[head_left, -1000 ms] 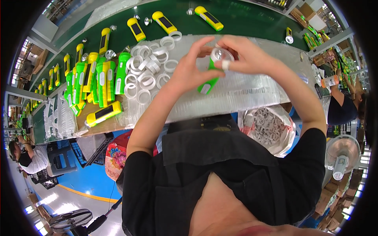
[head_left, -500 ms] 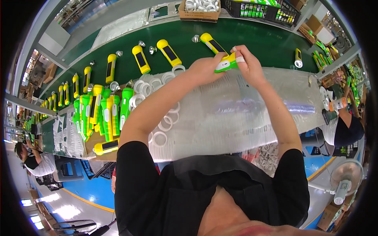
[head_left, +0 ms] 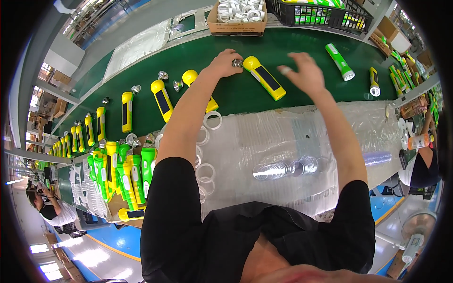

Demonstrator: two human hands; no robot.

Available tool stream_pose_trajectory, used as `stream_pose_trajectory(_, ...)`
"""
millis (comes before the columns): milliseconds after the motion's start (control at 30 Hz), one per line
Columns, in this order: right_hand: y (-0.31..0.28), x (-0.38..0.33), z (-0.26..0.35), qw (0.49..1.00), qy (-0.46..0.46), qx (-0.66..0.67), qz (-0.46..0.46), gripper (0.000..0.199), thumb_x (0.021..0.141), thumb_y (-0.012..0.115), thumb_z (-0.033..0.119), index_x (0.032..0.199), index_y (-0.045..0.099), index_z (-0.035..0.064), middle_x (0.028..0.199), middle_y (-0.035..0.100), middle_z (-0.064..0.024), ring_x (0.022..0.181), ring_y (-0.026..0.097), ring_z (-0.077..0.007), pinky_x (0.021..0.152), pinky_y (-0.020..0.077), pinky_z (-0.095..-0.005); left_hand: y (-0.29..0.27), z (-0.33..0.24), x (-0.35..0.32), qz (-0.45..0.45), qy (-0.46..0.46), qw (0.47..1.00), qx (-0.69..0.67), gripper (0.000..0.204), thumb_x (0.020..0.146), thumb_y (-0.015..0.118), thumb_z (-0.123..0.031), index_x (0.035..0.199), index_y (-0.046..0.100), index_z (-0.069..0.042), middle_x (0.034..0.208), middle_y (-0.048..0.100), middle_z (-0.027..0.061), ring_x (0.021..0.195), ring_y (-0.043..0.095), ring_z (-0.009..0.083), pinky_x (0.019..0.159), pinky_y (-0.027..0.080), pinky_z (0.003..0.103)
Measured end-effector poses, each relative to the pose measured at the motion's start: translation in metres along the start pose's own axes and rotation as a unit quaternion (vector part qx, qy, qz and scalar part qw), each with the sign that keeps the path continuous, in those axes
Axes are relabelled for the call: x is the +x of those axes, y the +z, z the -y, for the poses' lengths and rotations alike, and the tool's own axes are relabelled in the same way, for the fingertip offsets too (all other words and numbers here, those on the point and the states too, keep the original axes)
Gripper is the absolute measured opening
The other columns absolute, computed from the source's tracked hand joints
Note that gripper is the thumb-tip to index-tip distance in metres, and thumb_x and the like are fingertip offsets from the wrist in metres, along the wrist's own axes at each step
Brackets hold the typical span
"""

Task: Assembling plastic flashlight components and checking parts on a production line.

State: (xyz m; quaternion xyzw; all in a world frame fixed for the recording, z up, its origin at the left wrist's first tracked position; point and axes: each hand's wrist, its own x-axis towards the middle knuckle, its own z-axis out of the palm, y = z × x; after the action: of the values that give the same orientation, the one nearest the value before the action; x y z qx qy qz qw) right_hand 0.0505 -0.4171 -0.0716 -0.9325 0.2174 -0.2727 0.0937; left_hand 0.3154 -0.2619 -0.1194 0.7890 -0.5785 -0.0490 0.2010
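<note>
My left hand (head_left: pixel 225 64) is at the far middle of the green belt, its fingers closed around a small shiny reflector cup (head_left: pixel 237 63). Just right of that cup lies a yellow flashlight (head_left: pixel 267 80) with a dark panel, its head end nearest my left fingers. My right hand (head_left: pixel 304 74) hovers over the belt to the right of this flashlight, fingers apart and holding nothing. Beyond it, a green and white flashlight (head_left: pixel 339 62) lies on the belt. My left forearm partly hides another yellow flashlight (head_left: pixel 189 77).
The green belt (head_left: pixel 226 45) carries more yellow flashlights and reflectors leftward. White rings (head_left: pixel 205 172) and overlapping clear discs (head_left: pixel 288 168) lie on the plastic-covered table (head_left: pixel 264 137). Green and yellow flashlights (head_left: pixel 125 181) are piled left. A carton (head_left: pixel 238 29) of rings and a black crate (head_left: pixel 325 18) stand behind.
The green flashlight has left both hands and now lies on the belt at right. My left hand has moved left to the reflector; my right hand has opened and is empty.
</note>
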Motion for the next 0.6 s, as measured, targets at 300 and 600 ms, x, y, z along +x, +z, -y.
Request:
stream_pose_trajectory(300, 0.029, 0.011, 0.082, 0.974, 0.013, 0.027, 0.226, 0.084, 0.072, 0.077, 0.038, 0.140, 0.033, 0.0169, 0.113, 0.062, -0.0184, 0.105, 0.061, -0.0357, 0.090, 0.0498, -0.0427, -0.061, -0.050, -0.057, 0.005, -0.025, 0.994, -0.104, 0.038, 0.073, 0.081, -0.030, 0.097, 0.064, -0.005, 0.084, 0.068, 0.0060, 0.080, 0.065, 0.0163, 0.076, 0.052, 0.028)
stream_pose_trajectory(600, -0.084, -0.164, 0.162, 0.817, 0.053, 0.528, 0.225, 0.059, 0.091, 0.065, 0.037, 0.132, 0.036, 0.0060, 0.110, 0.058, -0.0113, 0.093, 0.063, -0.0205, 0.080, 0.0512, -0.0344, -0.086, -0.194, -0.228, -0.195, 0.148, 0.902, -0.355, 0.018, 0.090, 0.063, -0.016, 0.104, 0.066, -0.005, 0.087, 0.062, 0.0044, 0.078, 0.058, 0.0168, 0.068, 0.046, 0.028)
